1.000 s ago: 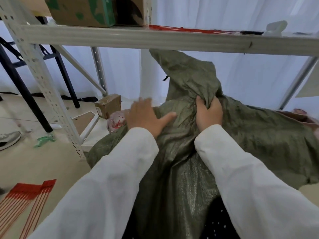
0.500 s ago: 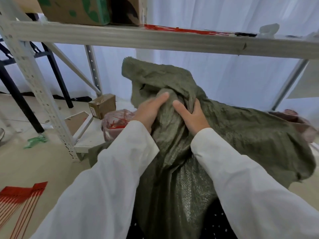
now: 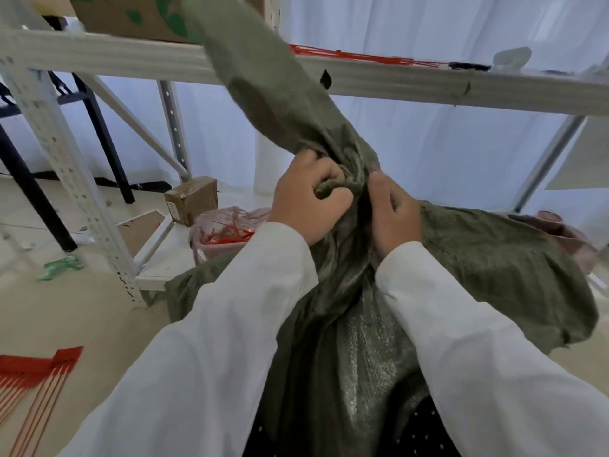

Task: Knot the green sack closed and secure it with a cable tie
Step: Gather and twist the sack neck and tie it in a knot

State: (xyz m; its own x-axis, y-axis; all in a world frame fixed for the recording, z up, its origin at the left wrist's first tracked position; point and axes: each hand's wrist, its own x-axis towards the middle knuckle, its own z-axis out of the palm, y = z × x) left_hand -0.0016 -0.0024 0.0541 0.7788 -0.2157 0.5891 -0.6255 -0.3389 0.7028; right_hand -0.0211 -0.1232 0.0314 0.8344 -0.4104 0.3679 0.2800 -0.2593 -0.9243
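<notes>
white long sleeves nearest, both reaching forward over the olive-green woven plastic sack, bulk of it slumped on the beige floor under the arms. left hand fingers curled tight round a twisted rope of sack neck; right hand curled into the gathered cloth just beside it, thumb up against the twist. loose end of the neck running up and left from between the hands, crossing in front of the grey metal shelf beam. bundle of red cable ties flat on the floor at lower left, well apart from the sack. clear plastic bag of red ties just behind the left wrist, small brown cardboard box beyond it. perforated grey rack upright at left. more red ties lying on top of the shelf, cardboard carton with green print there too. white curtain behind everything.
</notes>
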